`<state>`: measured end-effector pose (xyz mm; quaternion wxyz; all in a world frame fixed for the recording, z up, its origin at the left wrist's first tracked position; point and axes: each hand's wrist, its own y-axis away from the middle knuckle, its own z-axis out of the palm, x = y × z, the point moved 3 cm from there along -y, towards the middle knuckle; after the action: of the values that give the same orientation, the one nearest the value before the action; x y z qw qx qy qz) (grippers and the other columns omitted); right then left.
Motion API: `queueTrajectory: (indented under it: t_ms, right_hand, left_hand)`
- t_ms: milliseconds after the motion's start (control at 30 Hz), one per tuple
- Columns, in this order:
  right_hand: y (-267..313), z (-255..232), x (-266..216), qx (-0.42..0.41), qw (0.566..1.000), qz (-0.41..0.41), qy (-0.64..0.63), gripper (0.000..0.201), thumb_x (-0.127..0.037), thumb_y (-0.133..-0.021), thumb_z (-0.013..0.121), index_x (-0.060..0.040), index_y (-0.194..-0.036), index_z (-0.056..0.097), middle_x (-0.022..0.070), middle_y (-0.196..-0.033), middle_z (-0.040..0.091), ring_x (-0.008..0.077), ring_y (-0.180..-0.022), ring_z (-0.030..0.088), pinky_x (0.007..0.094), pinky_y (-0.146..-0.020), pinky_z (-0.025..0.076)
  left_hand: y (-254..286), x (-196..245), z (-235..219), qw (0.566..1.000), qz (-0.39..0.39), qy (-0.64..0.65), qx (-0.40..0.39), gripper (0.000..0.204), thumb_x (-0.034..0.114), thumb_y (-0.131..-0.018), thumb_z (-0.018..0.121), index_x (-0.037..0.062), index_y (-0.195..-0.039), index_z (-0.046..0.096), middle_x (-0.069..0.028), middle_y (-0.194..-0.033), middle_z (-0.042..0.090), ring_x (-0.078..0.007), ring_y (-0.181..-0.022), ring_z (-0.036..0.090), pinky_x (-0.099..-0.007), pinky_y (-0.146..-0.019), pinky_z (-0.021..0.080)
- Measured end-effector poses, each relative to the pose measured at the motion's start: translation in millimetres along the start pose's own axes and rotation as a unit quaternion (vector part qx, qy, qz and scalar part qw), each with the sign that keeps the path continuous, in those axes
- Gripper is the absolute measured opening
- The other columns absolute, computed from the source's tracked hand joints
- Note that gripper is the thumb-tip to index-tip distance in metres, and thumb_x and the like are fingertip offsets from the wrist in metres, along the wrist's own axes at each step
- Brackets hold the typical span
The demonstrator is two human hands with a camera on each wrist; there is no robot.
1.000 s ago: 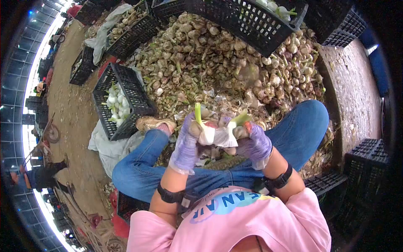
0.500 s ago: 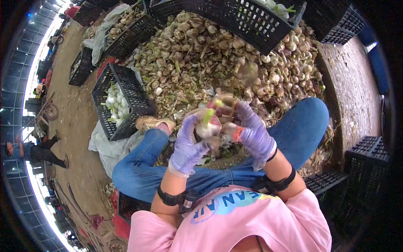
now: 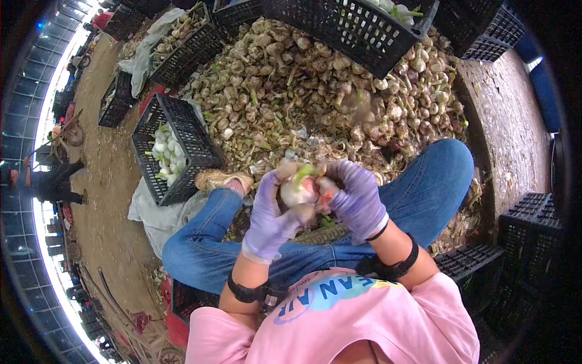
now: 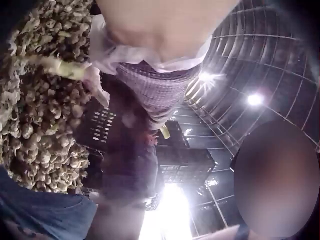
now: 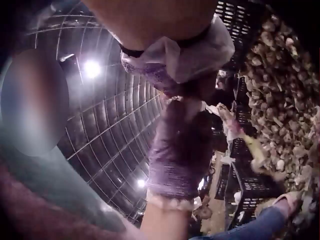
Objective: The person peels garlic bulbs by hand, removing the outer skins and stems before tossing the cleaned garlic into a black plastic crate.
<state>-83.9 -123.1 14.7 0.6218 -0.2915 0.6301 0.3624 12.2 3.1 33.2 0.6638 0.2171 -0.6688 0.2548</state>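
Note:
In the head view a white garlic bulb with a short green stem is held over the lap. My left hand, in a purple wrap, curls its fingers and thumb round this bulb. My right hand, wrapped the same way, is at the bulb's right side with curled fingers, pinching reddish outer skin. In the right wrist view a strip of peel with a yellow-green stem sticks out past the hands. The left wrist view shows a pale green stem beside the wrapped hand.
A large heap of unpeeled garlic spreads beyond the legs. At the left stands a black crate with white bulbs. Another black crate is at the top, and more are stacked at right. A wooden board edges the heap.
The bulb, first between both hands, is now in my left hand. My right hand moved up and away, then came back down against the bulb. A person in the left background has shifted.

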Motion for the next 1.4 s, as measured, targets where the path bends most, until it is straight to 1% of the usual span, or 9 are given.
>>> queueTrajectory:
  t_ms: [100, 300, 533, 600, 767, 900, 1000, 1167, 1400]
  right_hand:
    - [-2, -3, 13, -0.042, 0.946, 0.049, -0.318, 0.022, -0.014, -0.079, 0.058, 0.0014, -0.095, 0.056, 0.0029, -0.076, 0.057, 0.0103, -0.069, 0.053, 0.0230, -0.063, 0.044]
    - [0, 0, -1, -0.077, 0.975, 0.018, -0.209, 0.029, -0.022, -0.082, 0.060, -0.0005, -0.100, 0.053, 0.0018, -0.082, 0.055, 0.0079, -0.070, 0.051, 0.0227, -0.061, 0.045]
    - [-17, -32, 5, -0.026, 0.735, -0.040, -0.676, 0.027, -0.017, -0.082, 0.061, -0.0025, -0.104, 0.053, 0.0084, -0.099, 0.057, 0.0154, -0.091, 0.056, 0.0284, -0.079, 0.047]
    - [-13, -38, 1, 0.045, 0.951, 0.002, -0.305, 0.037, -0.016, -0.079, 0.066, -0.0030, -0.110, 0.050, 0.0097, -0.107, 0.054, 0.0193, -0.098, 0.054, 0.0328, -0.085, 0.044]
    - [-12, -10, -30, -0.101, 0.952, -0.255, 0.134, 0.047, -0.015, -0.072, 0.070, -0.0037, -0.114, 0.053, 0.0142, -0.109, 0.057, 0.0260, -0.102, 0.054, 0.0324, -0.087, 0.044]
    - [-14, 0, -8, -0.183, 0.977, -0.086, 0.070, 0.030, -0.018, -0.077, 0.066, -0.0029, -0.102, 0.057, 0.0095, -0.090, 0.061, 0.0215, -0.083, 0.059, 0.0297, -0.075, 0.047]
    - [-15, 6, 2, -0.154, 0.984, 0.021, -0.086, 0.023, -0.017, -0.080, 0.064, -0.0040, -0.097, 0.055, 0.0071, -0.084, 0.060, 0.0180, -0.077, 0.058, 0.0296, -0.070, 0.048]
    - [-21, -4, 11, -0.183, 0.850, 0.084, -0.487, 0.039, -0.025, -0.081, 0.065, -0.0007, -0.108, 0.051, 0.0070, -0.084, 0.058, 0.0145, -0.078, 0.056, 0.0277, -0.070, 0.048]
    - [-52, 0, 68, -0.163, 0.986, 0.001, 0.040, 0.050, -0.032, -0.083, 0.061, -0.0004, -0.119, 0.047, 0.0033, -0.098, 0.056, 0.0086, -0.081, 0.052, 0.0243, -0.073, 0.045]
  left_hand:
    - [1, -1, -1, 0.973, -0.089, 0.210, -0.011, 0.059, 0.016, -0.073, 0.071, 0.0022, -0.124, 0.043, -0.0077, -0.117, 0.050, -0.0170, -0.104, 0.051, -0.0294, -0.090, 0.042]
    - [-4, -4, -12, 0.986, -0.095, 0.123, 0.063, 0.045, 0.021, -0.080, 0.067, 0.0003, -0.116, 0.052, -0.0084, -0.110, 0.058, -0.0165, -0.097, 0.058, -0.0290, -0.085, 0.046]
    - [-5, -29, -25, 0.935, -0.065, 0.334, 0.101, 0.044, 0.021, -0.077, 0.069, 0.0001, -0.113, 0.054, -0.0124, -0.111, 0.059, -0.0227, -0.100, 0.058, -0.0329, -0.085, 0.049]
    - [-11, -35, -29, 0.917, -0.063, 0.384, 0.092, 0.043, 0.021, -0.079, 0.066, -0.0010, -0.113, 0.051, -0.0130, -0.109, 0.058, -0.0252, -0.100, 0.058, -0.0363, -0.084, 0.051]
    - [-6, -26, -25, 0.926, -0.167, 0.336, 0.036, 0.052, 0.037, -0.078, 0.064, 0.0010, -0.114, 0.052, -0.0122, -0.106, 0.059, -0.0263, -0.093, 0.059, -0.0360, -0.080, 0.051]
    - [-2, -54, -24, 0.894, -0.232, 0.381, 0.045, 0.042, 0.031, -0.084, 0.057, -0.0019, -0.109, 0.055, -0.0125, -0.105, 0.060, -0.0250, -0.093, 0.060, -0.0389, -0.078, 0.051]
    - [-14, -59, -19, 0.963, -0.061, 0.241, 0.100, 0.036, 0.026, -0.086, 0.056, -0.0007, -0.110, 0.055, -0.0121, -0.107, 0.060, -0.0238, -0.094, 0.059, -0.0372, -0.076, 0.052]
    - [-24, -93, -30, 0.872, -0.198, 0.347, 0.281, 0.032, 0.020, -0.087, 0.054, -0.0018, -0.110, 0.053, -0.0116, -0.106, 0.060, -0.0221, -0.091, 0.061, -0.0338, -0.073, 0.055]
    - [-38, -95, -30, 0.867, -0.243, 0.367, 0.232, 0.032, 0.026, -0.089, 0.051, 0.0047, -0.113, 0.053, -0.0087, -0.104, 0.060, -0.0194, -0.091, 0.059, -0.0310, -0.072, 0.052]
